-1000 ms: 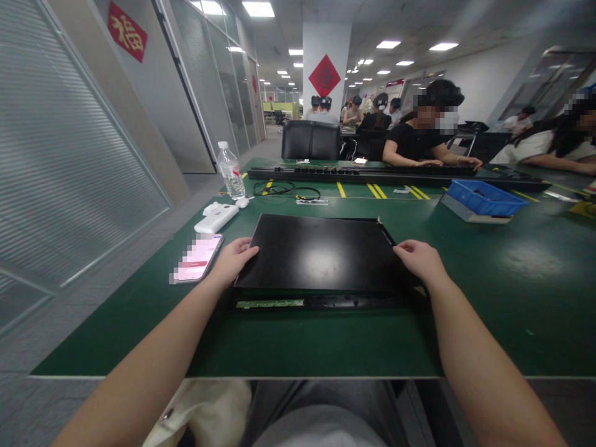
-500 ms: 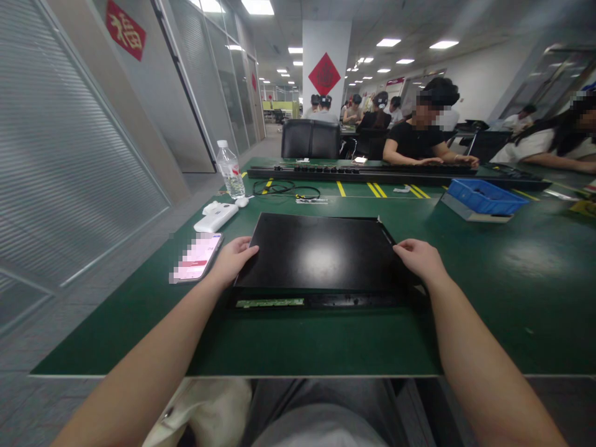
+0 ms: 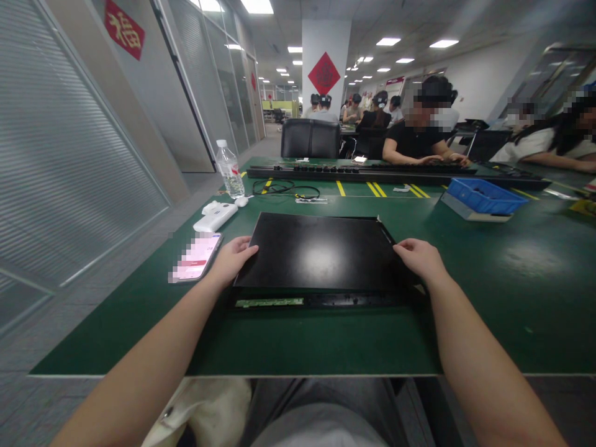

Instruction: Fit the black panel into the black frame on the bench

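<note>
A black, glossy display panel lies in front of me over a dark frame. A narrow green circuit board shows along the frame's near side, below the panel's near edge. With the thumb on top, my left hand grips the panel's left edge; the other fingers are partly hidden under it. My right hand pinches at the right edge, thumb and forefinger together. Whether that hand holds the panel alone or the frame too, I cannot tell.
Left of the panel lie a phone and a white device, with a water bottle behind. A black cable crosses the table. A blue bin stands at right. A co-worker sits across, by long black bars.
My hands and the panel stay practically still. Across the table, the co-worker's hands have shifted slightly.
</note>
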Demonstrator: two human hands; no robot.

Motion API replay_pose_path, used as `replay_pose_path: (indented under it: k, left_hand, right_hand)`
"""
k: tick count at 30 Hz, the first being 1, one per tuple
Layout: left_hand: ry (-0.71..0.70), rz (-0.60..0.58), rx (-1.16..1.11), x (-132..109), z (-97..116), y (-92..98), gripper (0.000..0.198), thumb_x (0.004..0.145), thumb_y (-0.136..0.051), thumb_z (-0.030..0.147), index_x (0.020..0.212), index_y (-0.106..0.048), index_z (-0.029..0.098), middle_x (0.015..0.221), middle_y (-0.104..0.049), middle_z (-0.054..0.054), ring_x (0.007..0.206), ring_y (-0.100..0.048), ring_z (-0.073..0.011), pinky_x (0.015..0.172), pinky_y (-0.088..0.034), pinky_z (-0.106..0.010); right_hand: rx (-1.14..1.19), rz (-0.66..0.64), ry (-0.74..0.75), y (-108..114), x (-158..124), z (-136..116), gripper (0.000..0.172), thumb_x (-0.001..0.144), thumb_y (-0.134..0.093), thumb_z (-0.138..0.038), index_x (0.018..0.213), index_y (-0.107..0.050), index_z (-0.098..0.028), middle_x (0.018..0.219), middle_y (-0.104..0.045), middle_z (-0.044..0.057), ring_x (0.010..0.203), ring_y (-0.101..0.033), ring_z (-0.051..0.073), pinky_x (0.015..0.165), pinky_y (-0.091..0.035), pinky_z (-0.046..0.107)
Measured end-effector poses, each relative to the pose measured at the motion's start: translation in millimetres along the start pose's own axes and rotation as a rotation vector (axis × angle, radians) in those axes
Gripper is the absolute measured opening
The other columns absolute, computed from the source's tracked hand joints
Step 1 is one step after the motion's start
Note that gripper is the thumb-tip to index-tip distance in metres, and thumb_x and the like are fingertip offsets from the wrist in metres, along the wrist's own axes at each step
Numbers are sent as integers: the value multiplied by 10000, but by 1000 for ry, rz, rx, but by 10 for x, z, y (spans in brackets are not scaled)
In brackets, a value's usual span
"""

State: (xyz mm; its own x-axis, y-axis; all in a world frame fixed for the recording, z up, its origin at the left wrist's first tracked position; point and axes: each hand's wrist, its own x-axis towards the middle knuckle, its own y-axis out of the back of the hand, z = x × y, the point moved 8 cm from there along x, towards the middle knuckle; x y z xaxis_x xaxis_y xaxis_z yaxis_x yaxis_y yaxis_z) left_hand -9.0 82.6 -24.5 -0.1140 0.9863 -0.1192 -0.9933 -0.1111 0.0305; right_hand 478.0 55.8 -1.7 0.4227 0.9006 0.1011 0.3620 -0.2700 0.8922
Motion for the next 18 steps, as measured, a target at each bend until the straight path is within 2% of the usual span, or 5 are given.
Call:
replay_pose_path:
  k: [8,18]
  left_hand:
    - [-12,8,45,1,-2,31,348,776,-793,192,1097,-660,165,1044,-814,-106,991,-780,-267,808,-628,-333]
    - [-2,13,26,7,-2,18,302,795,-752,137,1079,-652,163,987,-817,-89,974,-783,-258,851,-622,-345]
  right_hand:
    - [4,25,28,-8,20,5,237,847,-617,-366,862,-794,-210,907,-777,97,877,-705,266,732,-503,334]
    - [-18,6,25,-39,40,21,246,856,-615,-365,887,-799,-206,911,-776,94,895,-707,264,750,-497,328]
